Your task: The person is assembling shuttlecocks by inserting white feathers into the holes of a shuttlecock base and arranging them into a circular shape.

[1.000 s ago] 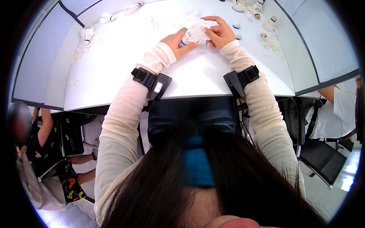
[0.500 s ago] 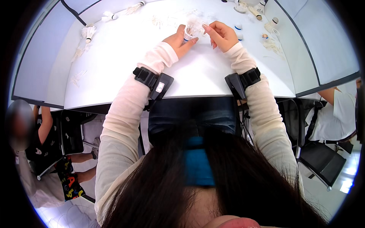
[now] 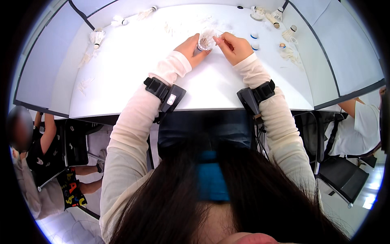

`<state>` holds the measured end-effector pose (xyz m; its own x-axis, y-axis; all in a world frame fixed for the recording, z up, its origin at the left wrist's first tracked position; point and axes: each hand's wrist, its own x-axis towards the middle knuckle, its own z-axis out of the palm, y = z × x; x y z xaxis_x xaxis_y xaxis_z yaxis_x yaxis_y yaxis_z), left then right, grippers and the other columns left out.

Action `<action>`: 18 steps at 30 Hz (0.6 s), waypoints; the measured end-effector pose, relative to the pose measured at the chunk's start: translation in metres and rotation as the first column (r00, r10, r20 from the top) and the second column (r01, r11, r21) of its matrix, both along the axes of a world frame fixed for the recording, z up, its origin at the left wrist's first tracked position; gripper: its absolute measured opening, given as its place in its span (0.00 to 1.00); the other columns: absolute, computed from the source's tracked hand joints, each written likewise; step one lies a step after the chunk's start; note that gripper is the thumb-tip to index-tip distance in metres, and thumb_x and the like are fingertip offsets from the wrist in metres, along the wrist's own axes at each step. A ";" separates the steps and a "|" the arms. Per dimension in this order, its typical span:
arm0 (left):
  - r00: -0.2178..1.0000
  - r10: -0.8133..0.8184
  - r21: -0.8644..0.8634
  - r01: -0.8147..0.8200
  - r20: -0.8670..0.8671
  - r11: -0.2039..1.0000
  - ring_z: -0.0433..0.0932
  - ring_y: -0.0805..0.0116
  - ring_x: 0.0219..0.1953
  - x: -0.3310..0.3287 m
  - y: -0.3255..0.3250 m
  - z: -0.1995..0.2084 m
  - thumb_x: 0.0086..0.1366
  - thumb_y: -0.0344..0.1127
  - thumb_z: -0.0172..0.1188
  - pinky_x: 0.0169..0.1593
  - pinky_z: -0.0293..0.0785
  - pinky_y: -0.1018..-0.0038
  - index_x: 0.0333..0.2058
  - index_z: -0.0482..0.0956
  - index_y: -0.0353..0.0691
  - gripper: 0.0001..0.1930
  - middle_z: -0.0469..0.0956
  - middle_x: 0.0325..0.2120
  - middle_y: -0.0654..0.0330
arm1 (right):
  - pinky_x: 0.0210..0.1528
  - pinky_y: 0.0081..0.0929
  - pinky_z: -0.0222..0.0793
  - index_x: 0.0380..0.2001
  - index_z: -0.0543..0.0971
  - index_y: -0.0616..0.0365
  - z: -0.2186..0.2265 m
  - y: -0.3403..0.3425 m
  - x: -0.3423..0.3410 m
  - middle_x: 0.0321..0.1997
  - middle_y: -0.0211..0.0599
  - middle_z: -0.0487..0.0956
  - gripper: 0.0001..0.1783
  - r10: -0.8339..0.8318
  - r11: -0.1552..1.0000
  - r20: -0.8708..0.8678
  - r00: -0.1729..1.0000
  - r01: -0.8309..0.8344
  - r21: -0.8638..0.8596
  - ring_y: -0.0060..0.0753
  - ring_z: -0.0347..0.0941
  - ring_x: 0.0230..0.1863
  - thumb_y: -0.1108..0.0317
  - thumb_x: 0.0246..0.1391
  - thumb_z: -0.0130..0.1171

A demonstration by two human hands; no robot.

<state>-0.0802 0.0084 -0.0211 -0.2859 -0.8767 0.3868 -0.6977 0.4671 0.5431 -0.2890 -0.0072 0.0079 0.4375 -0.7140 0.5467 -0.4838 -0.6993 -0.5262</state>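
Over the middle of the white table (image 3: 122,77), my left hand (image 3: 189,51) is closed round a white feather shuttlecock (image 3: 206,42) with a dark band near its base. The feathers point away from me and the inside of the skirt shows. My right hand (image 3: 232,48) is at the skirt's right side, thumb and forefinger pinched at a feather on its edge. Exactly what lies between those fingertips is too small to make out. To the right of this hand, two white cork bases with blue bands (image 3: 254,35) stand on the table.
Loose feathers (image 3: 170,28) lie scattered behind my hands. Along the left side are shuttlecocks (image 3: 97,39) and feather scraps (image 3: 84,86). Several more shuttlecocks (image 3: 277,14) and feather pieces (image 3: 289,55) lie at the right. Partition panels (image 3: 325,44) edge the table. People sit on both sides.
Both hands and the shuttlecock sit a little lower in the picture. My right hand has come in closer to the skirt, and its fingers are more closed.
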 end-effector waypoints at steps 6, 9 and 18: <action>1.000 -0.005 -0.062 0.004 -0.012 0.998 0.74 0.65 0.35 -0.001 0.000 -0.002 0.62 0.43 0.60 0.42 0.71 0.72 0.54 0.68 0.36 0.26 0.77 0.38 0.53 | 0.23 0.37 0.64 0.30 0.74 0.55 0.000 0.002 0.000 0.15 0.41 0.73 0.13 -0.018 0.992 -0.036 0.999 0.013 -0.124 0.47 0.71 0.19 0.57 0.59 0.54; 1.000 -0.003 -0.035 0.003 -0.005 0.999 0.74 0.65 0.34 -0.002 0.002 0.002 0.62 0.43 0.60 0.41 0.71 0.71 0.54 0.68 0.35 0.26 0.77 0.38 0.53 | 0.23 0.38 0.64 0.30 0.74 0.54 0.000 0.000 0.000 0.16 0.41 0.73 0.12 -0.023 0.992 -0.043 0.999 0.018 -0.128 0.48 0.72 0.20 0.57 0.60 0.53; 1.000 -0.010 -0.038 0.010 -0.009 0.999 0.72 0.67 0.31 0.002 0.001 0.000 0.62 0.44 0.60 0.37 0.70 0.71 0.53 0.68 0.36 0.26 0.76 0.34 0.55 | 0.23 0.38 0.64 0.29 0.74 0.54 0.005 0.002 0.003 0.16 0.41 0.73 0.12 -0.008 0.997 -0.067 0.998 0.003 -0.074 0.49 0.71 0.20 0.57 0.59 0.54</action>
<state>-0.0777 0.0096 -0.0211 -0.2908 -0.8584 0.4225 -0.6881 0.4945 0.5310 -0.2862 -0.0051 0.0126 0.4713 -0.6752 0.5674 -0.5201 -0.7324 -0.4394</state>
